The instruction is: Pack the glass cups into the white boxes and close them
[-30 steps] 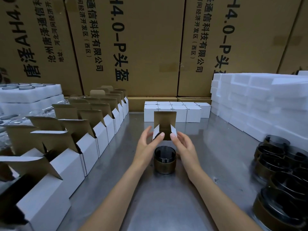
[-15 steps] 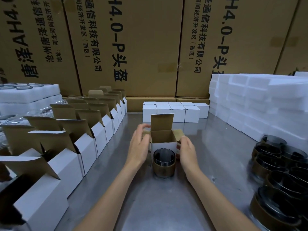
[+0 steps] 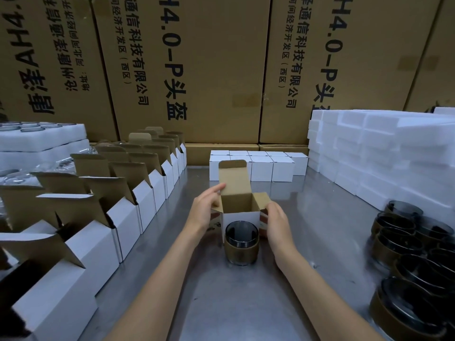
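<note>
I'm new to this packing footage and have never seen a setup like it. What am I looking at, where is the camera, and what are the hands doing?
There is no machine here: a person wears one wide-angle camera on the head, looking forward and down at their own bare hands. They work on a metal table. The left hand and right hand hold the sides of an open white box, its lid flap standing up. Just in front of it stands a glass cup with a brown band, not yet packed. On the left is a row of open boxes; at the back, closed boxes; on the right, more cups and stacked white foam. Large brown cartons form the backdrop.
</note>
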